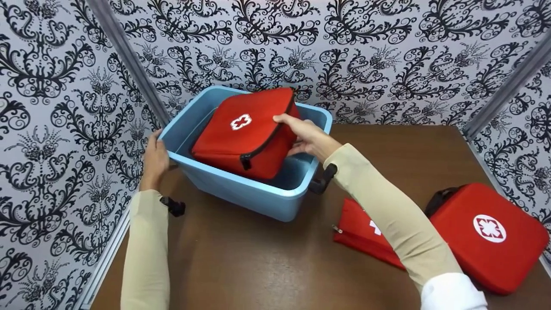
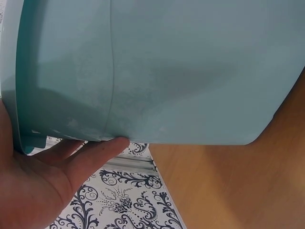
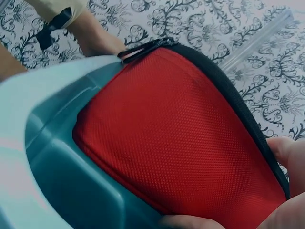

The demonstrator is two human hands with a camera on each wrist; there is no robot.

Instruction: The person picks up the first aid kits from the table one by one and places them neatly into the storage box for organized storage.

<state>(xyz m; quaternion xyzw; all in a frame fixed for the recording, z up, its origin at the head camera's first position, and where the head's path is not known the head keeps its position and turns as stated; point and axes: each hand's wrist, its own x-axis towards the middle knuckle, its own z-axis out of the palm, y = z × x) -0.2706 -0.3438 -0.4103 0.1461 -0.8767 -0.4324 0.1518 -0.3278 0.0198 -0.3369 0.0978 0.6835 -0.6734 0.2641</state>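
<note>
A red first aid bag [image 1: 224,133] with a white cross and black zipper sits tilted inside a light blue plastic tub [image 1: 241,196], its right end raised. My right hand [image 1: 308,135] grips that end, thumb on the top and fingers underneath. In the right wrist view the bag's red side [image 3: 167,138] slants down past the tub's rim [image 3: 14,138]. My left hand [image 1: 155,157] holds the tub's left rim. The left wrist view shows that hand's fingers [image 2: 95,155] curled around the rim against the tub's outer wall [image 2: 181,71].
On the brown table [image 1: 241,267], a flat red pouch [image 1: 361,232] with a zipper lies partly under my right forearm. A second red first aid case [image 1: 486,237] with a round white emblem lies at the right. Patterned walls [image 1: 275,51] enclose the back and sides.
</note>
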